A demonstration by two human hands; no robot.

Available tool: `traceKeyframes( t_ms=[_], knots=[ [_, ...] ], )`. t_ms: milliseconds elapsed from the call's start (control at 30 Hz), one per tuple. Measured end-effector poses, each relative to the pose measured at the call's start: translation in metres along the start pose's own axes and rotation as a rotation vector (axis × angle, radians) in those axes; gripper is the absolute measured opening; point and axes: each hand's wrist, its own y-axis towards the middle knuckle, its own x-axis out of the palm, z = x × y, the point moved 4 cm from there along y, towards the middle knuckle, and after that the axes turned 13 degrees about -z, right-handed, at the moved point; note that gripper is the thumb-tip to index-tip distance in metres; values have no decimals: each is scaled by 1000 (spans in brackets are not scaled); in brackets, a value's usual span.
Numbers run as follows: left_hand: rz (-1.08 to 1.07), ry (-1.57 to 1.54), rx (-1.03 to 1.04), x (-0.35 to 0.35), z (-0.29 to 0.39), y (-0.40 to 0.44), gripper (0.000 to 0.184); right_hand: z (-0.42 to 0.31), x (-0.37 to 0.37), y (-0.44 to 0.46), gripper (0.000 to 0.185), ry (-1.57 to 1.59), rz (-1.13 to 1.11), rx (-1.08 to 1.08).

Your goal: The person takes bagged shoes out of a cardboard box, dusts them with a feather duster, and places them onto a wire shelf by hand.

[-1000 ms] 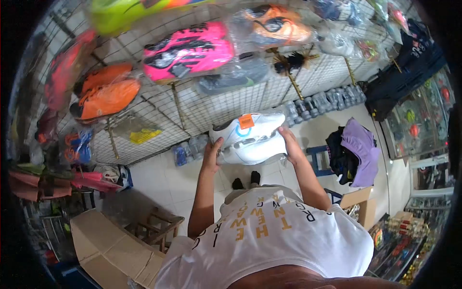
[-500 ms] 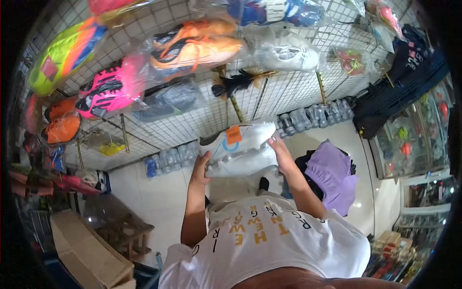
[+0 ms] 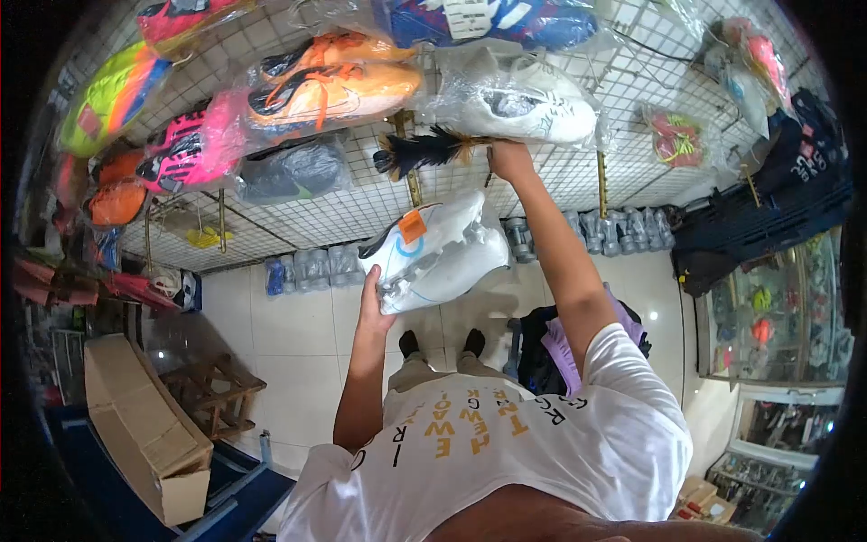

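Observation:
My left hand (image 3: 374, 303) grips the lower left end of a pair of white shoes (image 3: 442, 256) in clear plastic, with an orange tag and a blue ring mark on the upper shoe. The pair is tilted, its right end higher. My right hand (image 3: 512, 161) is raised to the wire rack, closed just under the bagged white shoes (image 3: 533, 101) hanging there. A short dark piece shows by its fingers; what they hold is unclear. Left of this hand is a black and brown feather duster (image 3: 424, 152).
Bagged orange shoes (image 3: 330, 88), pink shoes (image 3: 194, 149) and grey shoes (image 3: 295, 172) hang on the wire rack (image 3: 361, 194). Wrapped dumbbells line the floor below. A cardboard box (image 3: 144, 425) and wooden stool (image 3: 217, 393) stand left; purple and black clothes (image 3: 560, 348) lie right.
My right hand has let go of the white shoe pair and moved up to the rack. My left hand still holds the pair, now more tilted. The view has shifted.

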Motion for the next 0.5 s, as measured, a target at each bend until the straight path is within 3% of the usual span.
traceKeyframes(
  t_ms=[100, 233, 300, 400, 433, 500],
  knots=[
    [35, -19, -3, 0, -4, -8, 61, 1, 17, 18, 33, -102, 191, -155],
    [35, -40, 45, 3, -5, -13, 62, 4, -11, -9, 24, 104, -13, -121],
    [48, -57, 60, 7, -6, -15, 62, 1, -52, -63, 22, 156, 120, -197],
    [60, -91, 61, 19, -8, -16, 62, 19, -52, -178, 18, 407, 15, 194],
    [62, -119, 50, 22, -11, -15, 62, 29, -35, -220, 19, 545, 110, 163],
    [46, -153, 39, 28, -17, -8, 62, 13, -12, -296, 18, 915, 193, 393]
  ],
)
